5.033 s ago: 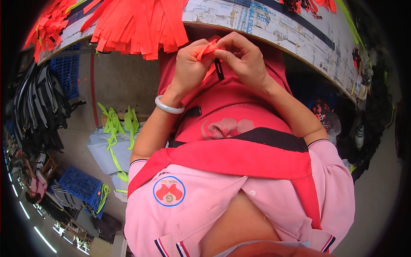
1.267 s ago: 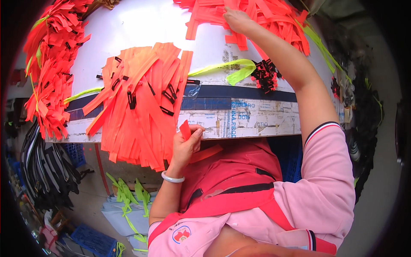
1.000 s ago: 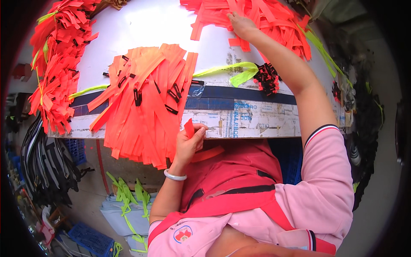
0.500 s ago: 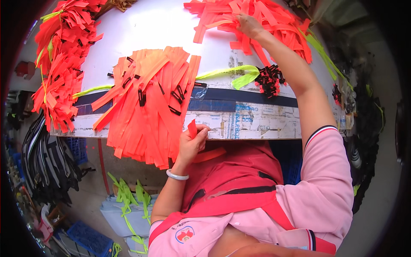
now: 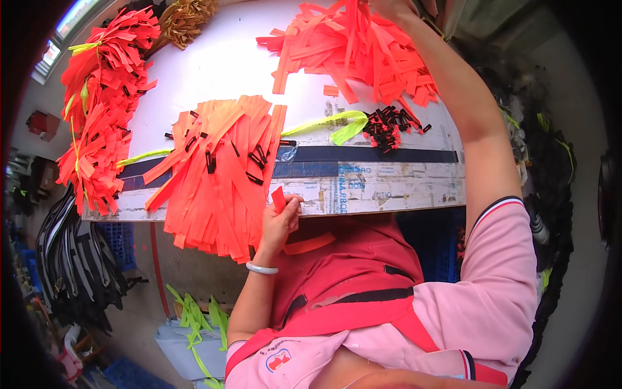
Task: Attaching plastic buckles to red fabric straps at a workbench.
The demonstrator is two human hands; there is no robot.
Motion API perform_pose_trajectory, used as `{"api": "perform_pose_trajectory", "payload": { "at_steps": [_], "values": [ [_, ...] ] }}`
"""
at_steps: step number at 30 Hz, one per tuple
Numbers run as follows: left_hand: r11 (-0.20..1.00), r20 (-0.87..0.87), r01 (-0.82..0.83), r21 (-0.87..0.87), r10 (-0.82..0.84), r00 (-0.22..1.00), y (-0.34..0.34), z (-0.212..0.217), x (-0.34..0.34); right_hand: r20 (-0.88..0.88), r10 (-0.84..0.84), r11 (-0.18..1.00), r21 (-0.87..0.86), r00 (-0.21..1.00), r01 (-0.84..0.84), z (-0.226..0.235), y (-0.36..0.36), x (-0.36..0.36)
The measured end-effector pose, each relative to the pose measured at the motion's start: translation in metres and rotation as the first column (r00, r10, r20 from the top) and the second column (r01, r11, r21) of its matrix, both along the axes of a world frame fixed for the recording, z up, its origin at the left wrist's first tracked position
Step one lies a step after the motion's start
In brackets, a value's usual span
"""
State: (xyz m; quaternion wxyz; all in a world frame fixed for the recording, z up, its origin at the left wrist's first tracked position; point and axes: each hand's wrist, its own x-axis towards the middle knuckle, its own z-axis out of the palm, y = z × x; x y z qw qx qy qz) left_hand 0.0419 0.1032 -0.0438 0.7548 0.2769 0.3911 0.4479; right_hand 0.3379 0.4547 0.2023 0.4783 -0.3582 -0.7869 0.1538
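My left hand (image 5: 282, 217) is closed on an orange strip (image 5: 278, 200) at the table's front edge. The strip's end sticks up past the thumb, and a longer piece (image 5: 310, 244) shows below the wrist against the red apron. My right hand (image 5: 392, 8) is stretched to the far side, partly cut off by the top of the picture. Its fingers seem pinched on orange strips (image 5: 353, 29) pulled up from a loose heap (image 5: 385, 61). Left of my left hand, a fanned pile of orange strips with black end pieces (image 5: 217, 188) overhangs the edge.
Small black pieces with orange tips (image 5: 392, 126) lie heaped mid-table beside a yellow-green ribbon (image 5: 350, 129). Tied orange bundles (image 5: 100, 136) hang at the table's left end. A dark band (image 5: 389, 154) runs along the front. Black straps (image 5: 71, 253) hang at lower left.
My right hand has moved farther away, up to the picture's top, lifting strips from the heap. My left hand still holds its strip. The whole view has shifted slightly.
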Motion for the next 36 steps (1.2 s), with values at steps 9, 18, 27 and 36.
{"api": "perform_pose_trajectory", "payload": {
  "at_steps": [9,18,27,36],
  "values": [
    [0.966,-0.021,-0.082,0.246,0.090,0.996,-0.008,0.048,-0.033,-0.172,-0.003,0.993,-0.115,0.985,-0.017,0.079,-0.153,-0.055],
    [0.883,0.192,-0.230,0.410,0.163,0.968,-0.043,0.135,-0.068,0.014,0.408,0.853,-0.361,0.913,-0.376,0.098,-0.310,-0.057],
    [0.949,0.418,-0.010,0.314,-0.129,0.899,-0.050,0.093,0.005,-0.203,0.387,0.533,-0.747,0.899,-0.398,-0.068,-0.313,-0.141],
    [0.993,0.478,0.113,0.019,-0.108,0.872,-0.059,0.051,0.014,-0.133,0.400,0.374,-0.880,0.907,-0.294,-0.126,-0.324,-0.142]
  ]
}}
